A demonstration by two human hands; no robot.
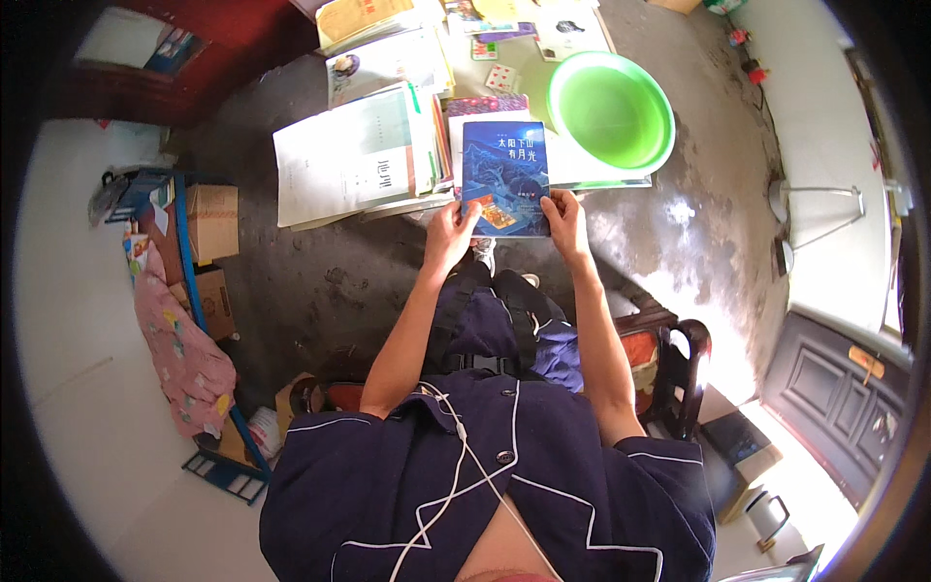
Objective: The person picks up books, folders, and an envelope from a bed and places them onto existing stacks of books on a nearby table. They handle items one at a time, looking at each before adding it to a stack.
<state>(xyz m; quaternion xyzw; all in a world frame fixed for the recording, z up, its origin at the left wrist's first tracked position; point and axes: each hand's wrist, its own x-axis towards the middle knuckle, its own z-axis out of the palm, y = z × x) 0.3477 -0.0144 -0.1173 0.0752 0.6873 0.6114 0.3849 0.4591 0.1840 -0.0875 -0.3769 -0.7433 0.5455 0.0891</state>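
A blue paperback book (506, 175) with an illustrated night-scene cover is held flat in front of me at the table's near edge. My left hand (452, 233) grips its lower left side, the thumb resting on the cover. On the opposite side my right hand (565, 223) pinches the lower right edge, thumb on top. Fingers of both hands are partly hidden beneath the book. To its left lies a stack of large white-covered booklets (344, 155). A bright green plastic basin (613, 112) stands just to its right.
Playing cards (500, 78) and more papers lie farther back on the table. A blue metal rack (189, 252) with cardboard boxes (211, 223) and a pink patterned cloth (179, 339) stands at the left. Behind my right side is a wooden chair (684, 378); a dark door (834, 398) is at far right.
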